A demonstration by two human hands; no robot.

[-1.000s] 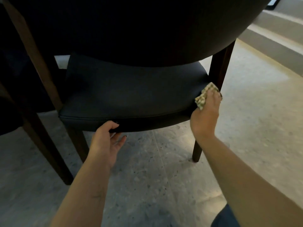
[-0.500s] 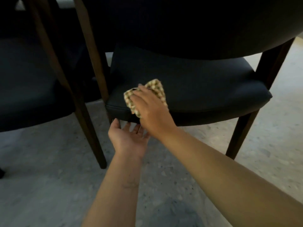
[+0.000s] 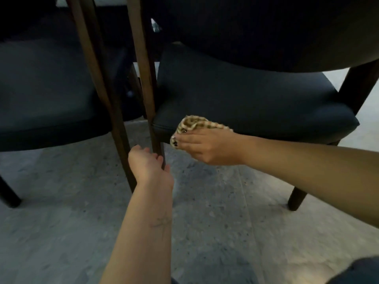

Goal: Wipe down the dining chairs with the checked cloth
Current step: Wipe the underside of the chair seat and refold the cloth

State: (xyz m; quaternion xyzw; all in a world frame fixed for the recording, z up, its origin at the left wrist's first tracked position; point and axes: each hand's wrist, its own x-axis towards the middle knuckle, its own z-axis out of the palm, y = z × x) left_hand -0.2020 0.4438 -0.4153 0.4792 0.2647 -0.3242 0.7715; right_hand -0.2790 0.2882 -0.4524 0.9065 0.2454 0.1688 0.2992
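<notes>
The checked cloth [image 3: 194,123], beige and brown, is bunched against the front left edge of a dark padded chair seat [image 3: 256,99]. My right hand [image 3: 209,148] holds it there, fingers pointing left with the cloth folded over them. My left hand [image 3: 149,167] is lower, beside the chair's brown wooden front leg [image 3: 144,78], its fingers loosely curved and touching the leg. Whether they wrap the leg is unclear. The chair's dark curved backrest [image 3: 266,27] fills the top right.
A second dark chair [image 3: 47,89] stands close on the left, its wooden leg [image 3: 106,99] almost against the first chair's leg. Another leg [image 3: 297,199] of the right chair stands on the grey speckled tile floor [image 3: 215,222].
My right hand swept the cloth from the seat's right corner along the front edge to its left corner. The view shifted left. My left hand moved from under the seat edge to the leg.
</notes>
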